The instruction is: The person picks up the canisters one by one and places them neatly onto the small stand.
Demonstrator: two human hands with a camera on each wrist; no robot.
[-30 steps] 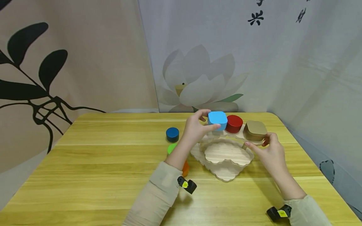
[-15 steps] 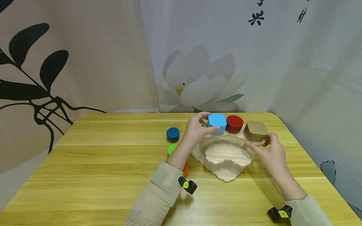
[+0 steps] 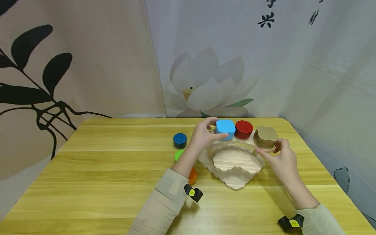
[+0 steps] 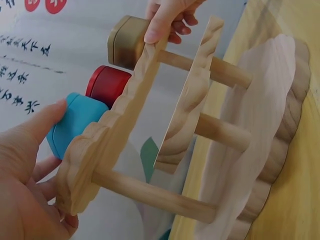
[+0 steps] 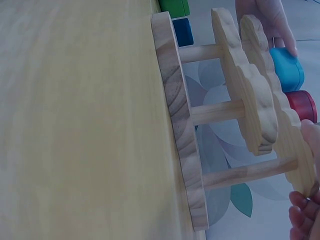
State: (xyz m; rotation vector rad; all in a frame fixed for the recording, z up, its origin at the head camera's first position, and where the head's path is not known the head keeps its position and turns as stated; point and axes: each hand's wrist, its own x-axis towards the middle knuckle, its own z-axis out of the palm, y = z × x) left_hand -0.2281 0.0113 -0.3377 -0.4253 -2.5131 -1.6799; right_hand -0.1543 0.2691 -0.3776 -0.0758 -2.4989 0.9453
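My left hand (image 3: pixel 202 135) holds a light blue rounded-square tin (image 3: pixel 225 126) at the left end of a wooden stand's upper shelf (image 4: pixel 117 125). Its thumb lies against the tin's near side, and lower fingers curl by the shelf's end in the left wrist view. Beside that tin on the shelf stand a red round tin (image 3: pixel 243 129) and a gold square tin (image 3: pixel 265 136). My right hand (image 3: pixel 282 160) grips the shelf's right end near the gold tin, thumb on the edge. Dowels join the scalloped shelves to a cloud-shaped base (image 4: pixel 250 120) on the table.
Left of the stand, a dark blue round tin (image 3: pixel 180 140) sits on the wooden table (image 3: pixel 102 182). A green tin (image 3: pixel 178 154) and an orange one (image 3: pixel 192 176) are partly hidden by my left forearm. A printed curtain (image 3: pixel 117 58) hangs behind the table's far edge.
My left hand has lowered the light blue tin slightly, down to the upper shelf beside the red one. My right hand keeps its grip on the shelf's end.
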